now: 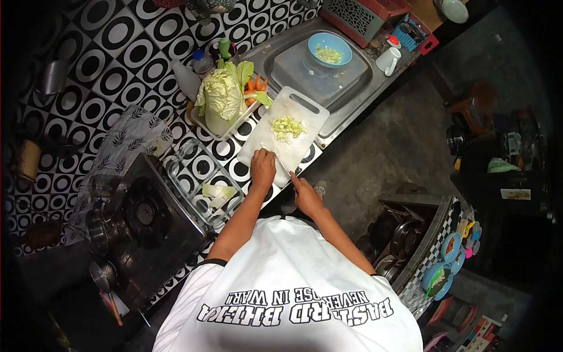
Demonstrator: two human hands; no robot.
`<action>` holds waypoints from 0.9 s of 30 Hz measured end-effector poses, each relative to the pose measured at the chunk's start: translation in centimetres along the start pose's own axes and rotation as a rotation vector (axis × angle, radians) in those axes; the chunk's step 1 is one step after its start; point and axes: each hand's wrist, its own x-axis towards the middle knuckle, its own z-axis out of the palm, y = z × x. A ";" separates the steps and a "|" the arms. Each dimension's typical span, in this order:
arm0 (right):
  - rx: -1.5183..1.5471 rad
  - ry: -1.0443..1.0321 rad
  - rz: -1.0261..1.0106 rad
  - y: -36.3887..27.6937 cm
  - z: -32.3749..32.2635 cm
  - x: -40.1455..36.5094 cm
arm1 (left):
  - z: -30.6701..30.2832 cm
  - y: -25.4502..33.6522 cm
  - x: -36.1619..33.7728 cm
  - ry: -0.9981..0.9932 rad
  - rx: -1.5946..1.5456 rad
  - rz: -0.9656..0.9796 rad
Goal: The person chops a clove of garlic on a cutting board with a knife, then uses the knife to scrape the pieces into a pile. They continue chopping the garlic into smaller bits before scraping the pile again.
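A white cutting board point(305, 108) lies slanted across the tiled counter, with a heap of chopped cabbage point(287, 128) on its middle. My left hand point(263, 165) is closed at the board's near left part, its curled fingers pressed onto a pale cabbage piece that they mostly hide. Gripped in my right hand point(305, 192) is a knife point(284, 166), its handle at the board's near right edge and its thin blade reaching over the board toward the left fingers. A glass dish point(176, 166) left of my left forearm contains a cut cabbage chunk point(219, 194).
Behind the board's left side, a tray point(234, 129) bears a cabbage head point(221, 97) and carrots point(253, 88). A blue bowl point(330, 49) with chopped pieces stands over the sink point(270, 47). The stove point(164, 234) is at left; a white jug point(387, 60) stands at far right.
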 end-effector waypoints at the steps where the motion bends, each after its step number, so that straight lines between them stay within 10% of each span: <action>1: -0.016 0.001 -0.008 0.2 0.1 0.0 | 0.0 0.0 -0.1 0.000 0.001 -0.003; 27: -0.347 -0.196 -0.046 -2.8 -2.0 1.0 | 0.5 0.1 -0.6 0.061 0.003 -0.008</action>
